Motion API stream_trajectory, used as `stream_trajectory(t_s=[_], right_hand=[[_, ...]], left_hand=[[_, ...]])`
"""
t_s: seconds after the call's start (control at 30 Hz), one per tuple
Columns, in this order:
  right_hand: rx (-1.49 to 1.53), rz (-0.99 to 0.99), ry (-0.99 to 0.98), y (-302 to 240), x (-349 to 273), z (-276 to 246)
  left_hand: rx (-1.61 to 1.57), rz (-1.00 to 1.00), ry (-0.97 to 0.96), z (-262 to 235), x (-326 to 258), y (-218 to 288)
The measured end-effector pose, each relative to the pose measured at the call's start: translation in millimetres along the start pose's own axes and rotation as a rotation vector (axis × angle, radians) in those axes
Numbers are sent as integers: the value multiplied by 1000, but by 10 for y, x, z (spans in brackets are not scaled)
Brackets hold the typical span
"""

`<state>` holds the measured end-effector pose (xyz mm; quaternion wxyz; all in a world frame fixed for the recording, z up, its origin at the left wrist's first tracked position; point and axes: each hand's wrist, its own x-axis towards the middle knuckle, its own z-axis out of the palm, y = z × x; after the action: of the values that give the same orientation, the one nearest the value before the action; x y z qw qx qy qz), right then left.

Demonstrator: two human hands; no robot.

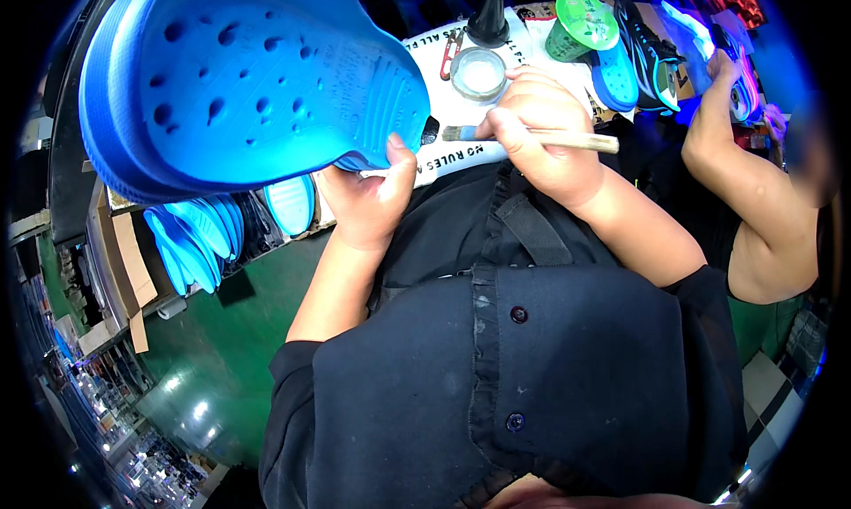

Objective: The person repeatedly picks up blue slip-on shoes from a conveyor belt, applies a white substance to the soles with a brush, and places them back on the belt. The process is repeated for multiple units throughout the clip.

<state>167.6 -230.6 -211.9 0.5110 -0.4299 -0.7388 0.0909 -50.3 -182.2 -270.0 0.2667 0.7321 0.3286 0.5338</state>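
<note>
Between ten and eleven o'clock, held up large, is the blue clog (239,92), its holed inside facing you. Your left hand (368,190) is closed on its edge at the clog's four o'clock, thumb over the rim, fingers hidden behind. It looks like moulded foam: probably light, springy rather than fragile, perhaps slick where wet. The rim seems a sound hold, clear of the inner face. At half past one, your right hand (545,137) grips a brush (572,140) by its wooden handle, bristles pointing to nine o'clock, near the clog. Beyond, around half past twelve, sit a dish (474,95) of whitish stuff and a black cone (489,26); at one, a green cup (581,32); at nine, blue soles (202,228); at two, a co-worker's hand (722,68).
</note>
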Motion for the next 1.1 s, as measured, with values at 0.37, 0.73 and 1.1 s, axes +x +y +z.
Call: stream_trajectory(t_s=[0.37,0.73,1.1], right_hand=[[159,225,182,-81,-95,-337],[124,165,208,-20,-240,-450],[-52,401,237,260,-656,-906]], left_hand=[[-262,23,151,23,411,327],[-116,11,142,120,384,417],[-791,-729,-903,607,1562,1677]])
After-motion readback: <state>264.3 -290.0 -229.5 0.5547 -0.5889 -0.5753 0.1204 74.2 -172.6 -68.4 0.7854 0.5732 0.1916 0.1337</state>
